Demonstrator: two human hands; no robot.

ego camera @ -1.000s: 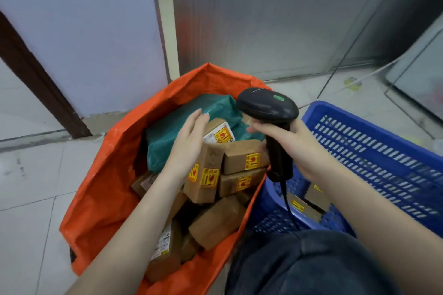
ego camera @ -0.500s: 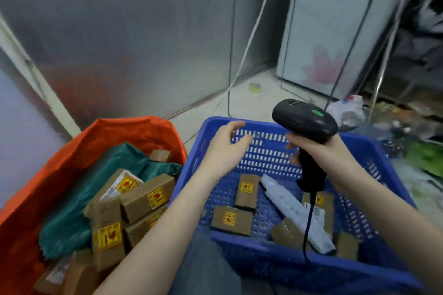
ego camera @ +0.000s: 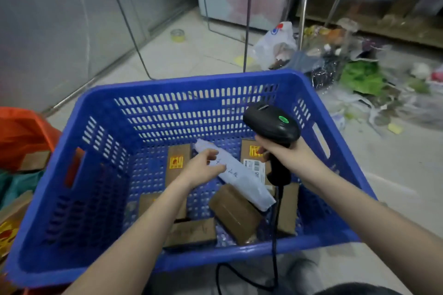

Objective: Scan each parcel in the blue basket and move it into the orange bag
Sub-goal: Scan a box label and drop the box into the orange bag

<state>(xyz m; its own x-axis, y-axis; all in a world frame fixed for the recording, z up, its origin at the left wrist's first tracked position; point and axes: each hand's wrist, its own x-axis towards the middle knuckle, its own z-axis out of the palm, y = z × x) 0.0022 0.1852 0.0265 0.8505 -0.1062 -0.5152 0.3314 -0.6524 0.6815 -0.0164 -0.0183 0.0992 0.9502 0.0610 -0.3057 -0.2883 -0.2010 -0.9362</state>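
Partway: brown boxes already in orange bag (ego camera: 21, 131); several left in blue basket (ego camera: 191, 83); left hand (ego camera: 203, 169) loosely curled over white parcel (ego camera: 239, 175), grip unclear; right hand (ego camera: 285, 155) clamped on scanner (ego camera: 272, 124).

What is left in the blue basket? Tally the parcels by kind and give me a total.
Brown cardboard boxes: 6
White soft mailer: 1
Total in the blue basket: 7 parcels
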